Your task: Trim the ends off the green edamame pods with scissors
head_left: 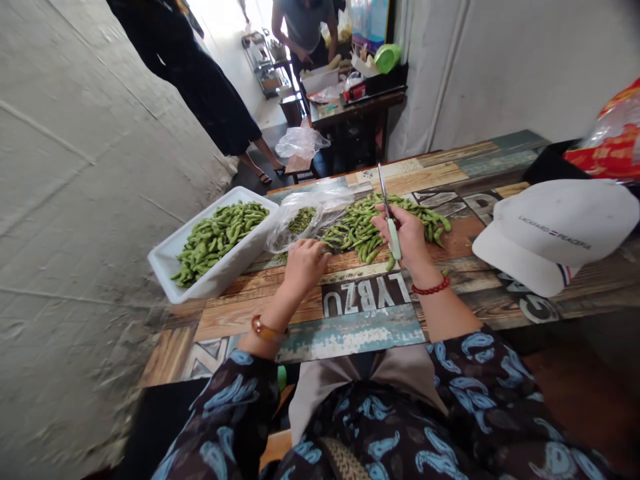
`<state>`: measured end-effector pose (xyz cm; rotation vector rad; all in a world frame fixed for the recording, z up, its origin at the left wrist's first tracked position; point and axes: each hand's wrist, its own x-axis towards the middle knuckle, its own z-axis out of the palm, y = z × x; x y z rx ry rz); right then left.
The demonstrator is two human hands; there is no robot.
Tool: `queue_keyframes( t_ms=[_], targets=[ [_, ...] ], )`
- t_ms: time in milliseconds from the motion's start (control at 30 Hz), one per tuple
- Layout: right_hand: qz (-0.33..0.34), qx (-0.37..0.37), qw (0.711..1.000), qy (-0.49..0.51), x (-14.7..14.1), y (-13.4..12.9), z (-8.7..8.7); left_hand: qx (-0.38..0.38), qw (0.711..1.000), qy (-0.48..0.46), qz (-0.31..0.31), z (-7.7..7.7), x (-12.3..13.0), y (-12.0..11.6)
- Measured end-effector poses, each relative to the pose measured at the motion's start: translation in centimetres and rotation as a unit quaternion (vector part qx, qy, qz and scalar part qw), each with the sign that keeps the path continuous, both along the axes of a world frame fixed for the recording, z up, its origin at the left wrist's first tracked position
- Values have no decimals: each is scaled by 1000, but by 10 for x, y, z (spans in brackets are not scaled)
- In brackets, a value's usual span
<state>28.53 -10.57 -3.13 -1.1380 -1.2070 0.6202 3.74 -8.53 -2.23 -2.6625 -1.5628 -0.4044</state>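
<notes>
Patchwork-patterned bench [350, 333] across mid-frame, bearing a loose pile of green pods [361, 230] at centre and a white tub [231, 275] of more pods at left. Right hand [407, 240], right of centre — fingers closed round a metal tool [393, 239] with pale green handle, tip upward. Left hand [304, 265], centre, beside a clear bag [280, 230] — fingers curled, contents cannot be told.

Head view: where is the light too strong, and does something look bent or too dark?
Head view: the background beside the far person is blown out; wide-angle distortion seems to make the walls lean; the lower right corner is dark; the green pods show no strong glare.
</notes>
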Motion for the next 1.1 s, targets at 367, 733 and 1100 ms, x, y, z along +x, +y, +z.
queue_keyframes(
  t_ms=[367,733,1100],
  targets=[
    [14,-28,999,-8,-5,1,0,-11,996,42,-80,-14,109,1],
    [12,-40,999,-14,-7,-2,3,-128,947,-249,-160,-26,54,-8],
    [8,-44,998,-49,-8,-3,-5,-460,647,-606,43,-6,14,-15]
  ],
)
